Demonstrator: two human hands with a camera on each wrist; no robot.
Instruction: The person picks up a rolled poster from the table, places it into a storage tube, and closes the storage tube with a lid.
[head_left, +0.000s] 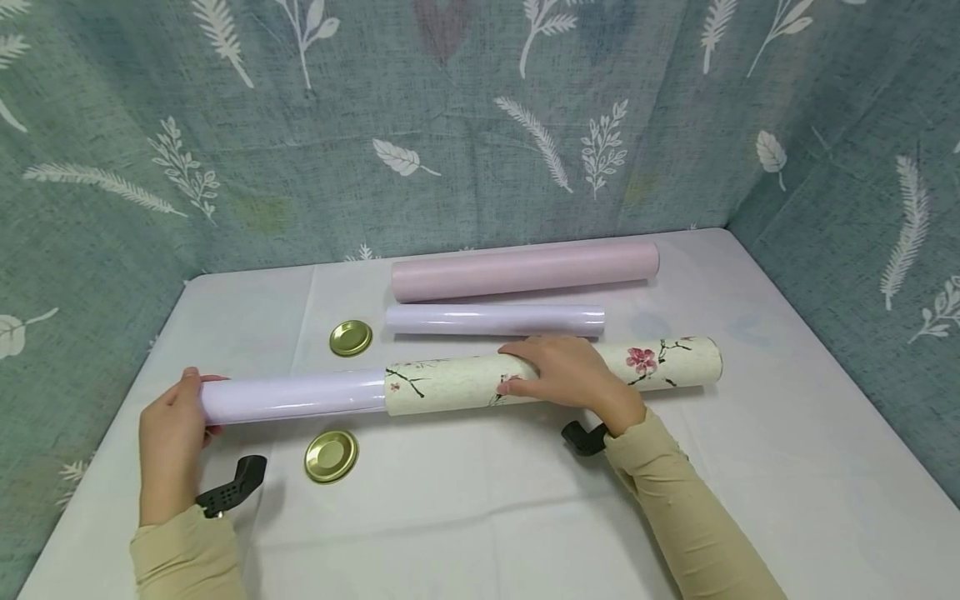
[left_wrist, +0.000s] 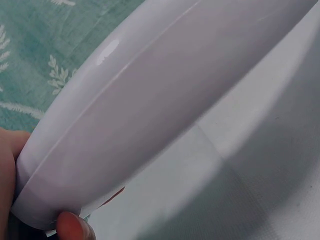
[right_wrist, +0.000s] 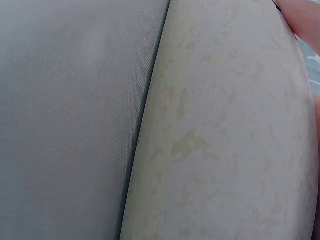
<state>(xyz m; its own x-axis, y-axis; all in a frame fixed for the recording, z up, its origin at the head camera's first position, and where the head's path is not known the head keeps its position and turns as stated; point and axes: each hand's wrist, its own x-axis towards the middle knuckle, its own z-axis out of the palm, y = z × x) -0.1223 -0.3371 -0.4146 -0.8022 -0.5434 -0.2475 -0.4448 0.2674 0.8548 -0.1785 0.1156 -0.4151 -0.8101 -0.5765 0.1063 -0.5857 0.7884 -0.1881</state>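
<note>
A glossy pale-lilac roll sticks out of the left end of a cream tube printed with branches and red blossoms. My left hand grips the roll's outer left end, thumb and fingers on either side of it; the left wrist view shows the roll close up with fingertips at its end. Over the middle of the floral tube, my right hand holds it from above. The right wrist view is mostly filled by the tube's mottled surface. How deep the roll reaches inside is hidden.
Behind the floral tube lie a shorter lilac roll and a pink tube. One gold round lid sits behind the held roll, another gold lid in front. All rest on a white-covered table against patterned curtains.
</note>
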